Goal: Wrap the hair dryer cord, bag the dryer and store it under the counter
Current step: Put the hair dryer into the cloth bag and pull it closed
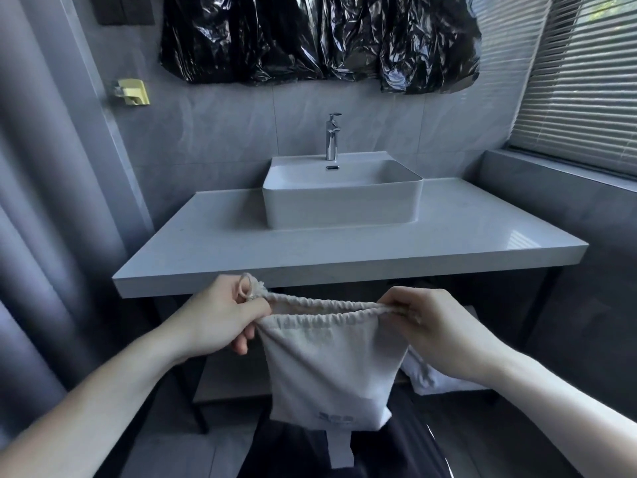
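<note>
Both bare forearms reach in from the bottom corners, and between them hangs a pale cloth drawstring bag (331,367), held up in front of the counter (344,250) and below its front edge. At the left, the left hand (220,315) pinches the gathered top corner of the bag, with a loop of drawstring (245,288) wound round one finger above the knuckles. The bag's mouth stretches across as two puckered hems, nearly closed, and the body of the bag hangs flat and slack beneath, with a faint printed mark near its bottom edge. Whether the dryer is inside cannot be told; no dryer shows. At the right, the right hand (431,319) grips the other top corner, fingers curled over the hem.

Behind the hands, a white rectangular basin (341,201) sits on the grey counter, a chrome tap (331,136) upright at its back rim. Crumpled black plastic sheeting (320,36) covers the wall above. A small yellowish holder (132,92) is fixed to the left wall, and slatted blinds (582,81) fill the window on the right. Under the counter, a low shelf (227,384) carries folded white cloth (431,374) toward the right.
</note>
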Demonstrator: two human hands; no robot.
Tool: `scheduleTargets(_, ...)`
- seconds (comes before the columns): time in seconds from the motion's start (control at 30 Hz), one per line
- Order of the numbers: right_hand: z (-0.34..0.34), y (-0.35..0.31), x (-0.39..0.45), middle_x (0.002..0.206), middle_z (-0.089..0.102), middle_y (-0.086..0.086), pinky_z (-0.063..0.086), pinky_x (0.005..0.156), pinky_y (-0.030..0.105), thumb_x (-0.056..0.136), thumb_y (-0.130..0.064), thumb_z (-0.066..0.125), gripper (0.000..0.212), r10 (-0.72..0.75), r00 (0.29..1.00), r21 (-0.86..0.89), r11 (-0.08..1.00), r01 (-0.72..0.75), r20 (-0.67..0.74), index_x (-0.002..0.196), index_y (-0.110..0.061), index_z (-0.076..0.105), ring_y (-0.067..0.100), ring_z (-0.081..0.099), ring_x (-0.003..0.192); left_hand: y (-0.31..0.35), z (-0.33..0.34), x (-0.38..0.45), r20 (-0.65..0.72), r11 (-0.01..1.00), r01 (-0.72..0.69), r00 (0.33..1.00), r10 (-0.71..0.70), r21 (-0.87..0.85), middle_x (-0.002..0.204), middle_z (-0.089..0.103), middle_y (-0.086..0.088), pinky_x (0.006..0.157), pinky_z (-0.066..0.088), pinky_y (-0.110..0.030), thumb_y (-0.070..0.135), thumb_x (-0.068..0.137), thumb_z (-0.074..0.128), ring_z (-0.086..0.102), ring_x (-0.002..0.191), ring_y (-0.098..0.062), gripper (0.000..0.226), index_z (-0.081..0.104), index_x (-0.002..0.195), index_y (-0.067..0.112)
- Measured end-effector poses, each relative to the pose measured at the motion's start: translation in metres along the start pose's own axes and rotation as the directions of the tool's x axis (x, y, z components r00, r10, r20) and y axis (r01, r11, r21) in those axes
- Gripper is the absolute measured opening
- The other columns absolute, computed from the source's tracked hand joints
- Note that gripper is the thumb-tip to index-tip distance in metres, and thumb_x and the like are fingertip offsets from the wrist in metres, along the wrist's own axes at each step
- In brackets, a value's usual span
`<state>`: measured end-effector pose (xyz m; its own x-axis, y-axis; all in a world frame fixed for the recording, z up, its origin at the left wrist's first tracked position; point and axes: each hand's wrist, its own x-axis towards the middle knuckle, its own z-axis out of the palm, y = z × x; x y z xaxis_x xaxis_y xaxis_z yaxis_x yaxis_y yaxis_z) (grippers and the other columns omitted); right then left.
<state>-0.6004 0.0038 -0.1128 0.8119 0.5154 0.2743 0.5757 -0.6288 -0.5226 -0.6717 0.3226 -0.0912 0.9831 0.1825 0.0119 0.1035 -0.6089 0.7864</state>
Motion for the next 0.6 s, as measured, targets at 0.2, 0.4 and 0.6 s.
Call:
scheduleTargets(0.2,0.000,0.006,-0.010,0.089,0.076,-0.019,0.057,0.074,0.034,0.098,-0.048,0.067,0.013,-0.039,0.991,-0.033,0.999,0.035,-0.131,0.094,-0.037,0.072,0.005,0.069,0.089,-0.012,-0.004,-0.011,0.105,0.994,-0.075,0.992,0.067,0.080,0.052,0.062,-0.002,0.053,0.046,-0.025,0.050,0.089,0.073,0.063,0.044,-0.022,0.053,0.050,0.073,0.004)
scheduleTargets(0.4,0.023,0.029,-0.017,0.100,0.063,-0.019,0.056,0.074,0.034,0.096,-0.050,0.072,0.010,0.046,0.996,-0.002,0.999,-0.047,-0.082,0.094,-0.041,0.072,0.007,0.066,0.087,-0.023,0.020,-0.016,0.078,0.956,-0.172,0.984,0.158,0.238,0.058,0.067,-0.015,0.058,0.053,-0.029,0.057,0.101,0.063,0.070,0.050,-0.023,0.055,0.056,0.070,0.012)
scheduleTargets(0.6,0.016,0.032,-0.013,0.085,0.069,-0.011,0.059,0.075,0.040,0.101,-0.052,0.063,0.023,0.134,0.991,-0.066,0.989,-0.135,-0.027,0.091,-0.035,0.074,0.009,0.066,0.081,-0.026,0.026,-0.013,0.081,0.967,-0.209,0.977,0.199,0.148,0.067,0.069,-0.008,0.065,0.057,-0.030,0.060,0.106,0.045,0.068,0.057,-0.011,0.039,0.061,0.080,0.037)
